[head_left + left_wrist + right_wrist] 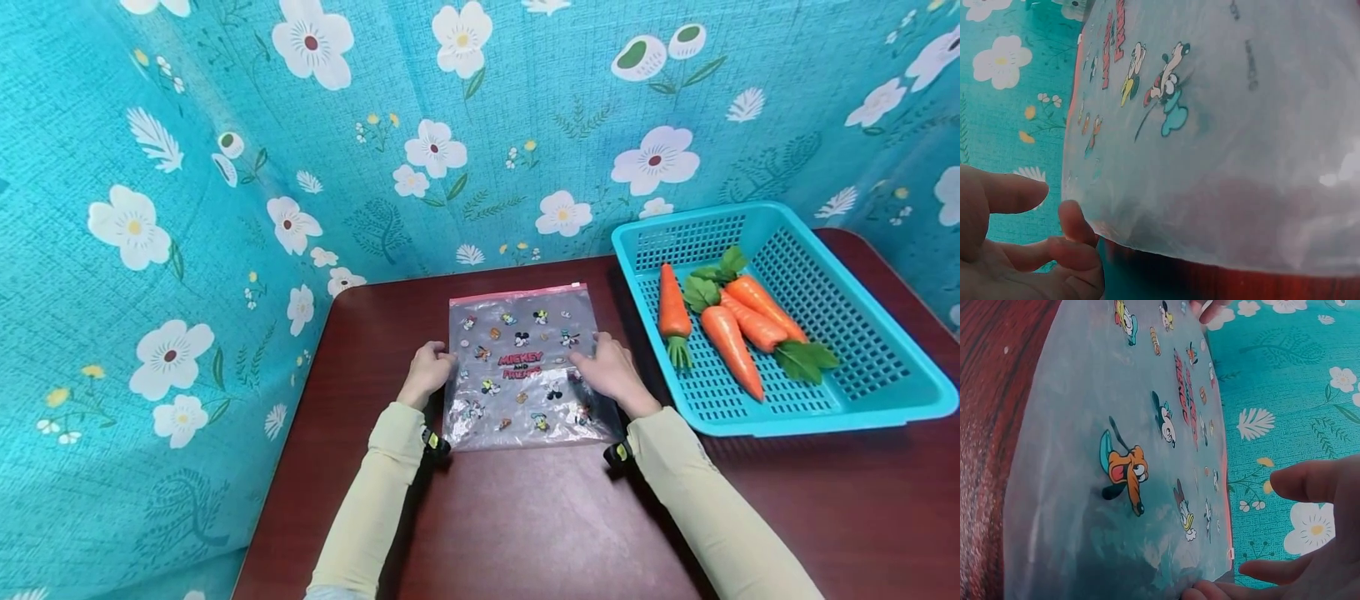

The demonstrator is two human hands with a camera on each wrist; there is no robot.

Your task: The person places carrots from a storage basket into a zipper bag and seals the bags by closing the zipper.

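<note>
Touching printed bag (520,373) at both sides: left hand (430,370) relaxed, loosely bent; right hand (613,372) unclenched, loosely spread.

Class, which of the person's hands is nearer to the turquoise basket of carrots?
Right. The right hand is at the right side of the bag, just left of the basket; the left hand is at the opposite side, farther from the basket.

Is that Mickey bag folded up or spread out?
Spread out: the bag lies unfolded on the table, its pink top strip showing at full width.
</note>
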